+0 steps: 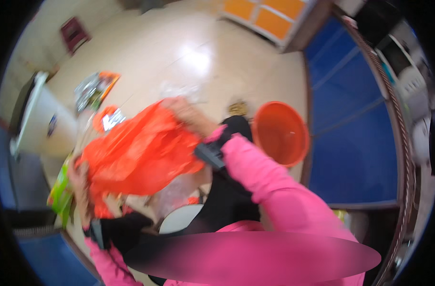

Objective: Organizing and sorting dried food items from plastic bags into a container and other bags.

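Note:
A large orange-red plastic bag is stretched out in front of me, crumpled and hanging down. My left hand grips its lower left edge, while my right hand holds its top edge at the other end. Motion blur hides the exact finger positions. Beyond the bag on the floor lie a small red packet with silvery foil and a silver and orange plastic package. A green plastic package is just left of my left hand.
An orange-red plastic basin stands right of my knee, with a small brownish pile beside it. Blue cabinet doors line the right. A white bin-like container is at left, and a dark red stool stands farther back.

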Demonstrator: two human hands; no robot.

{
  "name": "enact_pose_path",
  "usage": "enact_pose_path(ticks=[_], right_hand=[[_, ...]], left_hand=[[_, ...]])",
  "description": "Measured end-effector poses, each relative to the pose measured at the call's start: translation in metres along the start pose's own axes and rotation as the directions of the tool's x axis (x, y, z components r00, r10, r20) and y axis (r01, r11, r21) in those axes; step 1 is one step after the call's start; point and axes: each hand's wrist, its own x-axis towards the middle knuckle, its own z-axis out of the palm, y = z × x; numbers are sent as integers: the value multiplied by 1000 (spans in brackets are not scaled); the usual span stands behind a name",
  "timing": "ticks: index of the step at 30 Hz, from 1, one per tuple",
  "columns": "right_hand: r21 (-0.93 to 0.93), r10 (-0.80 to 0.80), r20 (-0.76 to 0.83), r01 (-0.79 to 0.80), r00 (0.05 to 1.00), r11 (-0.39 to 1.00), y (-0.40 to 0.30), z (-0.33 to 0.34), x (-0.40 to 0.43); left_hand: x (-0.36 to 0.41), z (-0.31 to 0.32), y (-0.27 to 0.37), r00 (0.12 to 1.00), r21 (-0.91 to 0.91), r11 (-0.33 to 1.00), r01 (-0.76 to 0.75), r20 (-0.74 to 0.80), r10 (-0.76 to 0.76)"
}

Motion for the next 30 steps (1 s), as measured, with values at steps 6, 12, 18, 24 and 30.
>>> enact_pose_path(ticks=[6, 12, 18, 24, 30], right_hand=[[107, 414, -101, -404, 905, 908, -27, 25, 9], [120, 375, -113, -362, 920, 924, -11, 46, 27], [-480, 102, -131, -153, 986, 864, -28, 45, 15], [-810, -290, 198, 323, 936, 490, 5, 60, 15], [-818, -256, 75, 207, 964, 537, -7, 65, 22]], left_hand=[[-19, 39, 60, 949, 242, 946, -216, 278, 145], [-28, 39, 55, 889, 477, 877, -63, 426, -168], [-22, 44, 55, 941, 214, 965, 150, 270, -206], [-47, 65, 96, 961, -34, 961, 273, 51, -271], [-22, 14, 57, 945, 356, 931, 79, 272, -184]])
